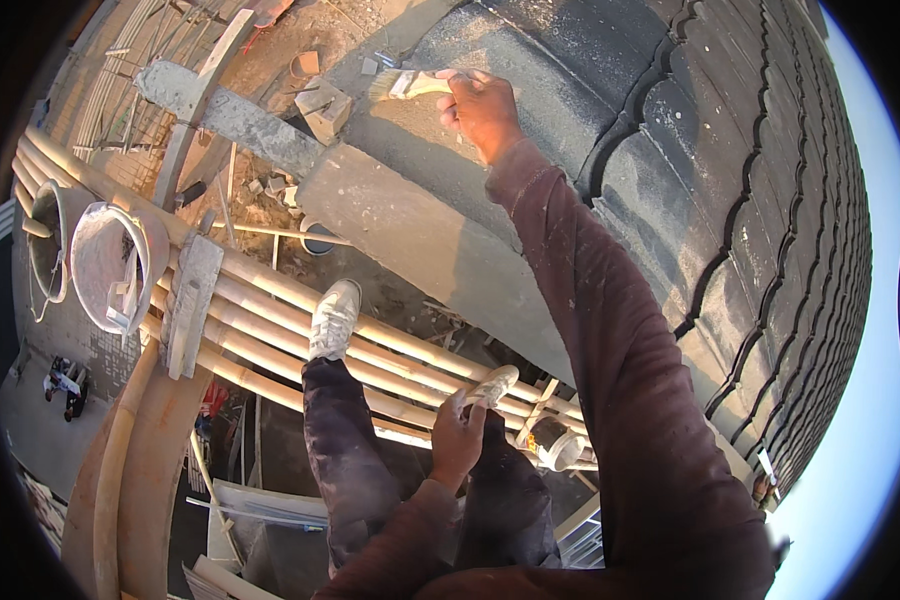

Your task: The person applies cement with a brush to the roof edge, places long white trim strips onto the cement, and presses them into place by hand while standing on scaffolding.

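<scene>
Paintbrush (410, 84): out at the end of the right arm, over the grey cement strip (400, 135) beside the dark roof tiles (620, 65). Right hand (482, 112) closed on the pale handle, bristles facing left, away from the fingers; that grip probably leaves the bristle end free. Bristle contact with the cement: can't tell. Left hand (457, 440) low, fingers curled by the right shoe (494, 385); can't tell whether it grips anything, maybe there for balance. Sloping concrete ledge (400, 220) between the strip and the bamboo poles (260, 300). Left shoe (336, 312) on the poles, which seem laid side by side as footing. Pale bucket (120, 255) at the poles' left end, next to a darker bucket (52, 240), presumably parked off the foothold. Blocky brick (322, 110) near the strip's left edge.
</scene>
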